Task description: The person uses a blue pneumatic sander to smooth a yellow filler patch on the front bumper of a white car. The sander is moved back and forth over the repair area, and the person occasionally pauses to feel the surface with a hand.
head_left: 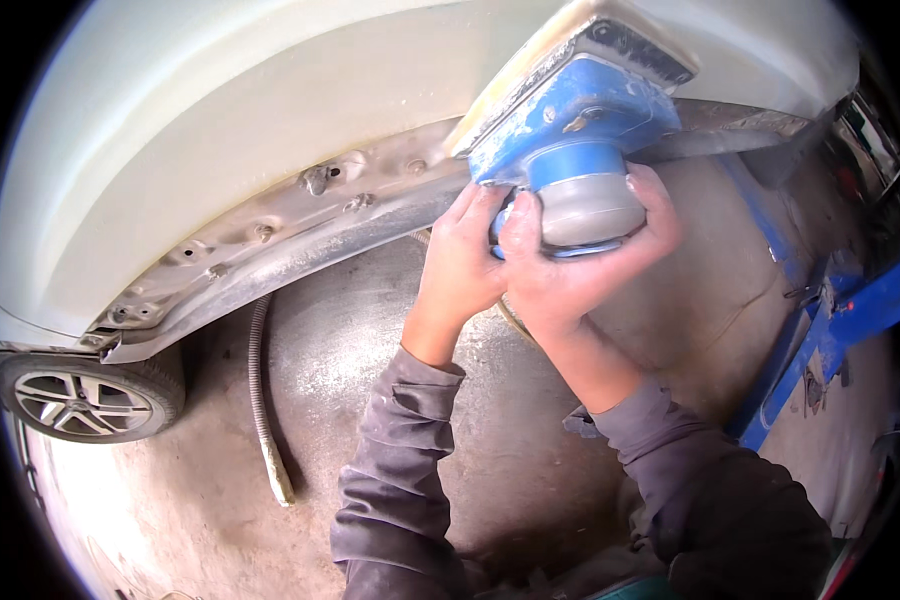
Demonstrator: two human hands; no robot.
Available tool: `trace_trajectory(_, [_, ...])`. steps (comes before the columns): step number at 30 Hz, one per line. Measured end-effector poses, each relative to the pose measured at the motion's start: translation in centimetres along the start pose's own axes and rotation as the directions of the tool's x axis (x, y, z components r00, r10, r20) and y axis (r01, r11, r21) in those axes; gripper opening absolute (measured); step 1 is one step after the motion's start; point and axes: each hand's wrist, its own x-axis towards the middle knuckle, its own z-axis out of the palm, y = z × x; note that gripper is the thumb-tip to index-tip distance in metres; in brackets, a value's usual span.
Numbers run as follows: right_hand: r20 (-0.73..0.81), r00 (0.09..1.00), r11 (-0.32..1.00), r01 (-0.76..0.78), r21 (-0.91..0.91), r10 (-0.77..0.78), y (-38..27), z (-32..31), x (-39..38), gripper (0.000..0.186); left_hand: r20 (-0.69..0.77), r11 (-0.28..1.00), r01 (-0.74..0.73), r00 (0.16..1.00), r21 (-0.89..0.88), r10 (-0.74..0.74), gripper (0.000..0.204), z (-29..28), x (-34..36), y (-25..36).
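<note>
A blue and grey power sander (580, 130), dusty with white powder, is tilted with its flat pad against the pale car body panel (370, 90). My right hand (580, 255) wraps around the grey rounded end of the sander, with the thumb and fingers on opposite sides. Close beside it, my left hand (460, 260) grips the sander's lower left side, its fingertips partly hidden behind the tool. Below the panel runs the car's bare metal sill (310, 235), with holes and several clips along it.
A car wheel (85, 400) stands at the lower left. A grey corrugated hose (260, 400) lies on the stained concrete floor (360, 320). At the right is a blue metal stand (820, 330), with dark clutter behind it.
</note>
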Motion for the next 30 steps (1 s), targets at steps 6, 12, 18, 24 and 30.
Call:
trace_trajectory(6, [0.100, 0.994, 0.999, 0.027, 0.043, -0.031, -6.1, 3.9, -1.8, 0.074, -0.132, 0.995, 0.083, 0.988, 0.048, -0.076, 0.041, -7.5, -3.8, -0.2])
trace_trajectory(12, [0.135, 0.988, 0.936, 0.020, 0.351, -0.072, -12.2, 7.2, -2.6, 0.075, -0.218, 0.983, 0.184, 0.960, 0.024, -0.174, 0.045, -14.0, -8.2, -1.7])
trace_trajectory(18, [0.150, 0.988, 0.969, -0.016, 0.248, -0.023, -10.5, 6.5, -2.9, 0.075, -0.077, 0.976, 0.192, 0.977, -0.107, -0.200, 0.050, -11.9, -7.4, -0.8])
trace_trajectory(24, [0.068, 0.998, 0.999, -0.001, -0.048, 0.004, -4.1, 1.9, -0.8, 0.077, 0.047, 1.000, 0.005, 0.999, 0.003, -0.005, 0.058, -5.4, -1.8, 1.7])
trace_trajectory(30, [0.085, 0.996, 0.998, -0.021, -0.054, 0.025, -5.6, 2.9, -1.9, 0.077, 0.003, 0.999, -0.004, 1.000, -0.050, 0.005, 0.054, -7.3, -2.2, 1.7])
